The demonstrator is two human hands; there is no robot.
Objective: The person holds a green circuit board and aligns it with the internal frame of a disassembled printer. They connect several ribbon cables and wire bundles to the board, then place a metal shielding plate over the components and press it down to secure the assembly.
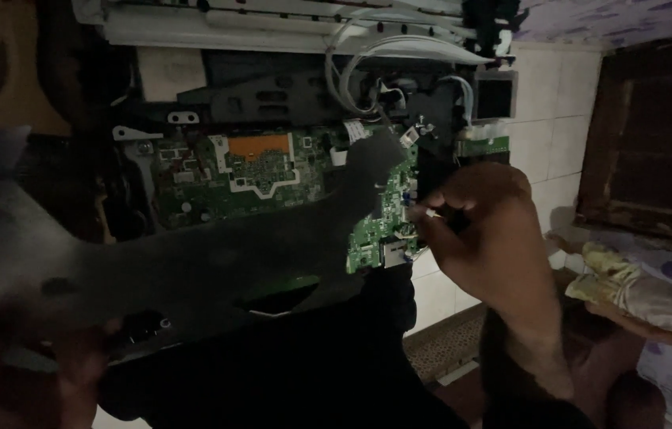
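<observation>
The right hand (483, 230) comes up from the lower right, wrist low, back of the hand to the camera, with fingertips (431, 213) pinched together on something small and pale at the right edge of the green circuit board (272, 171); what exactly sits in that pinch is too small to make out. The board lies inside an opened machine (288, 95), with an orange patch near its middle and a bundle of white cables (368, 67) looping above its right end. The left hand (10, 373) sits low in the bottom left corner, blurred and dim, gripping the near end of a dark flat panel (193, 262) that stretches across the board's lower half up to a rounded tip near the cables. The light is poor. Behind the machine there's a pale tiled wall (558, 119), a dark wooden frame (654, 143) on the right, and patterned cloth with purple dots (670, 278) lower right.
</observation>
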